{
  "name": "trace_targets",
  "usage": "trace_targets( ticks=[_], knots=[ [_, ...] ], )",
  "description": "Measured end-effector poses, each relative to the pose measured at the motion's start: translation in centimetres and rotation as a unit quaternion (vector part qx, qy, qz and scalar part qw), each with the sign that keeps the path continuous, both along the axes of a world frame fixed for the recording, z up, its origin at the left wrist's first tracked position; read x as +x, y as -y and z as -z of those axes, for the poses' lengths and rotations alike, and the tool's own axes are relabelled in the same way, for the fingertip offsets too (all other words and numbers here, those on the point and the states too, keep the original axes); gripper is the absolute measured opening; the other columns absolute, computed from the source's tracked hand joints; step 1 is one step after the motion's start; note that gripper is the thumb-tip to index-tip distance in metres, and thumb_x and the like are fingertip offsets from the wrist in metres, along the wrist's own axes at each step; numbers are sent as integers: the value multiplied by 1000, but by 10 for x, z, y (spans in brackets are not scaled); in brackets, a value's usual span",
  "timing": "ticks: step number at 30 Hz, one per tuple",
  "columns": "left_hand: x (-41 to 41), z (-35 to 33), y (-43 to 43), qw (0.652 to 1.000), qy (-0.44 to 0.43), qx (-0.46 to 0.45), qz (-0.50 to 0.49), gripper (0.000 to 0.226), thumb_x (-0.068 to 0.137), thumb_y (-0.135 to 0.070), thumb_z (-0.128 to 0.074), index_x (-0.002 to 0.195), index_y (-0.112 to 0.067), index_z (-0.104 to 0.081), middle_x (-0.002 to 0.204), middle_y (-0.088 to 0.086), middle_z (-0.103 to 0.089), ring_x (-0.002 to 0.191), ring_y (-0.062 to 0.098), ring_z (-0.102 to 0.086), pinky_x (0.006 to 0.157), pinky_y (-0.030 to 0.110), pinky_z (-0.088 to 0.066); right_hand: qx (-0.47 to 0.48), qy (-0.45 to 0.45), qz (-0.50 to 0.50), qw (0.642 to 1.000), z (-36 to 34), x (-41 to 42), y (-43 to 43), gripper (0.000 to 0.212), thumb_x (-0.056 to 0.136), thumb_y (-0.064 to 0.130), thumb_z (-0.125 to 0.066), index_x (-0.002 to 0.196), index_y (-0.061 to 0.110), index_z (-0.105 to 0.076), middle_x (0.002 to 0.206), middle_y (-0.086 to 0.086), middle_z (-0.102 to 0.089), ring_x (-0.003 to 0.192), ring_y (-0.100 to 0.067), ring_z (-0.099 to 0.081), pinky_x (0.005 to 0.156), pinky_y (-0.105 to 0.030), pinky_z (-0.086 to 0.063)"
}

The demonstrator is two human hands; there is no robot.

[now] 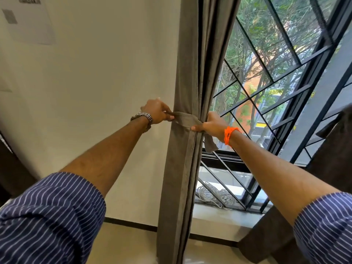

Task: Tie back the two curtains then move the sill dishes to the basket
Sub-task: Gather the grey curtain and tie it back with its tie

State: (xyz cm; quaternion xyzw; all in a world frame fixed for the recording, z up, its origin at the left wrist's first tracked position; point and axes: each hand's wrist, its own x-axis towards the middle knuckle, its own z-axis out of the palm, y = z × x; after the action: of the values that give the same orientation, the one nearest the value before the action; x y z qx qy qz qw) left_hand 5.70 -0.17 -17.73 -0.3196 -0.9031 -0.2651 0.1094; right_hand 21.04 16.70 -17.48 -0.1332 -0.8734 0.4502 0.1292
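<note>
The left grey-brown curtain (192, 60) hangs gathered beside the window. A matching fabric tie-back band (185, 120) is wrapped across its front at waist height. My left hand (157, 112), with a metal watch on the wrist, pinches the band's left end against the curtain's edge. My right hand (211, 124), with an orange thread bracelet, grips the band at the curtain's right side, and a loose end (210, 142) of the band dangles below it. A darker second curtain (331, 159) hangs at the right edge. No dishes are in view.
The window has black diagonal grille bars (270, 77) with trees outside. A pale sill (224, 218) runs below it, and a coil of white cable (215, 197) lies behind the lower grille. A white wall (95, 82) with a paper sheet is on the left.
</note>
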Motion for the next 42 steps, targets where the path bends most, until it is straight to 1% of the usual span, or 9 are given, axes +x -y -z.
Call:
trace_targets(
  ticks=[3,7,11,15,21,29,32,38,42],
  knots=[
    [0,-10,2,996,-58,-54,-35,32,66,-50,-82,90,-30,-78,93,-3,-66,88,19,-58,74,35,-54,-44,22,-50,998,-6,-1,0,38,73,5,-78,107,1,-60,105,-13,-68,99,-28,-67,92,-42,-55],
    [8,-20,-1,992,-98,-59,-59,21,76,-44,-78,93,-30,-77,87,-3,-73,72,16,-63,63,26,-52,-66,79,-110,989,-15,1,-1,54,73,-6,-74,122,-5,-53,113,-18,-66,105,-33,-66,88,-43,-57],
    [21,-15,-14,999,-46,-11,-8,7,85,-26,-72,87,-21,-75,69,-3,-73,57,9,-68,66,31,-60,-98,105,-176,974,-25,12,1,44,84,-20,-53,125,-8,-50,101,-10,-63,92,-21,-65,76,-27,-60],
    [32,-10,-33,990,74,74,98,10,82,-4,-72,90,-2,-67,90,16,-71,61,21,-67,61,40,-61,-103,117,-186,970,-26,18,-6,42,86,-17,-51,124,1,-54,111,-12,-63,107,-29,-61,84,-32,-59],
    [52,-18,-58,948,175,128,233,19,93,-17,-61,110,-8,-60,100,5,-61,92,22,-58,86,37,-50,45,28,-76,996,-18,21,-6,37,77,-9,-68,111,4,-62,111,-17,-68,107,-30,-64,96,-47,-52],
    [66,2,-76,807,460,275,248,27,102,-19,-41,108,-4,-62,98,12,-68,83,21,-65,71,31,-58,189,-132,112,967,-1,34,-19,59,61,28,-84,112,9,-60,101,-7,-72,93,-23,-68,79,-35,-56],
    [67,6,-76,805,460,292,234,28,102,-22,-43,103,-3,-65,94,12,-68,76,17,-66,62,28,-56,189,-175,148,955,2,32,-13,67,58,29,-83,113,9,-49,103,-10,-64,90,-25,-64,76,-41,-56],
    [59,15,-66,794,465,337,202,42,100,-28,-40,125,-2,-60,127,21,-62,122,35,-57,105,50,-44,205,-199,153,946,8,35,-5,61,65,38,-81,115,15,-56,107,-3,-67,92,-21,-64,78,-38,-57],
    [76,11,-54,827,411,342,172,35,101,-20,-34,109,-6,-65,109,18,-67,101,28,-62,91,43,-51,176,-207,153,950,13,34,-1,46,69,36,-79,107,13,-66,98,-5,-73,86,-21,-68,78,-38,-59]
  ],
)
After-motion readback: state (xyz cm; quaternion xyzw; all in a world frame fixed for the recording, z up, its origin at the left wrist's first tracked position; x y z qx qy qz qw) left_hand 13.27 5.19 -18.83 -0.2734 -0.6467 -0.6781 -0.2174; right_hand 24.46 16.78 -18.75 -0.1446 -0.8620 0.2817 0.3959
